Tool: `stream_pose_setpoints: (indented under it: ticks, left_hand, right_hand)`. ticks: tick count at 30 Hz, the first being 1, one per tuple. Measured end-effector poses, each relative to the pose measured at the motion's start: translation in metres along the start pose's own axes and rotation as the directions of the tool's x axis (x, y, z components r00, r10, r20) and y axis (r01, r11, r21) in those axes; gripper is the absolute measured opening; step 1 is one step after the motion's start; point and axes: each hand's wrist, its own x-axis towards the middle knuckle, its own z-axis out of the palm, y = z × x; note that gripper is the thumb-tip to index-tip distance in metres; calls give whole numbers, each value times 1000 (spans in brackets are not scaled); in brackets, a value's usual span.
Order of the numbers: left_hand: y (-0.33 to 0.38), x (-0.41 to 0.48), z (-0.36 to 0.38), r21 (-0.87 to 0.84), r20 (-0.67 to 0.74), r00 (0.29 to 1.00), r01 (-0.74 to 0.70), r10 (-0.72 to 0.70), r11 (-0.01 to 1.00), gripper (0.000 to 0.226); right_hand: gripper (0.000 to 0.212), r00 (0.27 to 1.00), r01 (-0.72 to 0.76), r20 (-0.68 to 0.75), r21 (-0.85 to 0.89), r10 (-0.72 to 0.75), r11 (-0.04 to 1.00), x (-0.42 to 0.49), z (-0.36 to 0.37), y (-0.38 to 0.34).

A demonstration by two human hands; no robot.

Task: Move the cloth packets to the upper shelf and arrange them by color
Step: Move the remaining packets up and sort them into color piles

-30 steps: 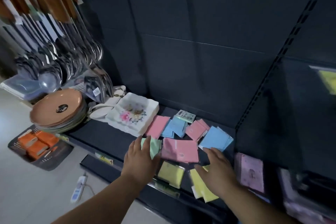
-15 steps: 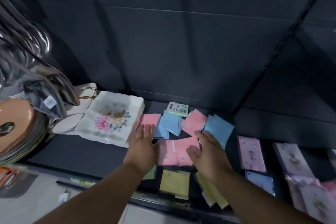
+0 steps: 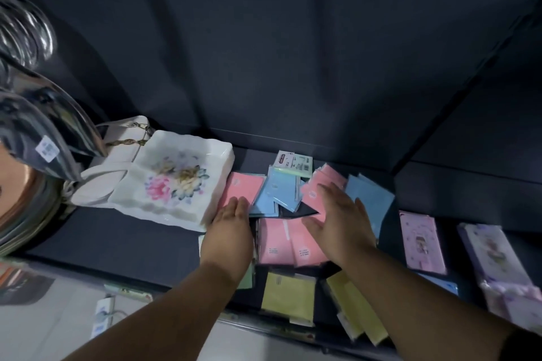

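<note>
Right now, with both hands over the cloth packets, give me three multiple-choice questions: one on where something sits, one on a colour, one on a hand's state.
1. What sits just left of the pink packet at the fingertips of the left hand?
A. a floral square dish
B. a yellow packet
C. a red box

2. What colour are the packets nearest the front edge of the shelf, between the forearms?
A. blue
B. yellow
C. pink

3. How is the right hand?
A. curled into a fist
B. open, fingers spread over pink packets
C. out of view

Answers:
1 A: the floral square dish borders that packet's left edge.
2 B: the yellow packets lie closest to the edge.
3 B: its fingers are straight and apart.
</note>
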Motion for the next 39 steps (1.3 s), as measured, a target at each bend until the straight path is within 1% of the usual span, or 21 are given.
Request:
stream_pose_setpoints:
  ticks: [2, 4, 7, 10, 11, 13, 16, 19, 21, 22, 24, 25, 26, 27, 29, 30, 31, 34, 36, 39]
  left_hand:
    - [0, -3, -4, 2, -28, 1000, -14, 14, 1000, 67]
    - [1, -6, -9, -25, -65, 998, -20, 19, 999, 70]
    - [3, -8, -17, -69, -117, 993, -3, -5, 998, 75]
    - [5, -13, -24, -136, -205, 979, -16, -13, 991, 78]
    - [6, -15, -26, -160, -240, 971, -27, -13, 987, 74]
    - [8, -20, -29, -190, -289, 957, -51, -6, 980, 66]
    - [12, -25, -33, -218, -347, 936, -139, 56, 966, 65]
    - [14, -29, -31, -181, -334, 930, -222, 153, 958, 73]
    - [15, -32, -25, -190, -289, 940, -240, 179, 952, 71]
    - [14, -33, -21, -197, -264, 945, -249, 194, 948, 69]
    - [12, -36, -12, -221, -208, 950, -279, 235, 935, 62]
    - [11, -36, -8, -237, -187, 951, -286, 245, 928, 58]
    - [10, -36, -6, -249, -172, 953, -286, 248, 925, 54]
    - [9, -36, -4, -255, -162, 955, -282, 247, 925, 52]
    - [8, -35, -2, -254, -137, 959, -277, 249, 927, 51]
    - [8, -34, -1, -254, -122, 960, -275, 251, 927, 51]
    - [8, -33, 0, -255, -105, 962, -272, 253, 928, 53]
    - [7, -29, 1, -246, -60, 979, -204, 196, 948, 65]
    - [8, -25, -2, -169, -20, 992, -129, 128, 977, 77]
    - [11, -19, -8, -85, -41, 996, -83, 79, 993, 85]
  right_hand:
    - [71, 1000, -4, -20, -30, 3, 1000, 2, 3, -1]
    - [64, 998, 7, -57, -70, -11, 998, 5, 4, 0]
    - [52, 994, 70, -69, -180, -83, 981, 7, 5, 2]
    - [42, 986, 117, -88, -243, -141, 963, 6, 7, 1]
    - [38, 980, 132, -109, -260, -165, 957, 5, 8, 0]
    - [32, 953, 179, -196, -244, -229, 953, 3, 5, 1]
    - [35, 909, 217, -292, -275, -296, 937, -1, -4, 2]
    - [45, 881, 262, -349, -206, -321, 943, -11, -10, 5]
    - [46, 871, 336, -334, -132, -361, 933, -26, -8, 7]
    - [43, 868, 369, -314, -106, -383, 923, -36, -5, 9]
    - [28, 870, 415, -264, -68, -417, 907, -51, 2, 11]
    - [18, 888, 400, -238, -24, -394, 916, -54, 4, 12]
    - [8, 916, 352, -221, 38, -335, 935, -54, 6, 12]
    - [6, 947, 269, -211, 112, -242, 956, -53, 7, 11]
    - [23, 989, 46, -149, 250, -9, 967, -49, 11, 5]
    - [32, 989, -51, -119, 289, 89, 956, -47, 13, 2]
    - [41, 984, -120, -89, 309, 155, 943, -45, 14, -1]
    - [58, 972, -220, -16, 305, 236, 927, -45, 13, -9]
    - [66, 963, -256, -2, 314, 270, 914, -43, 12, -9]
    - [77, 952, -289, 14, 374, 306, 881, -40, 10, -11]
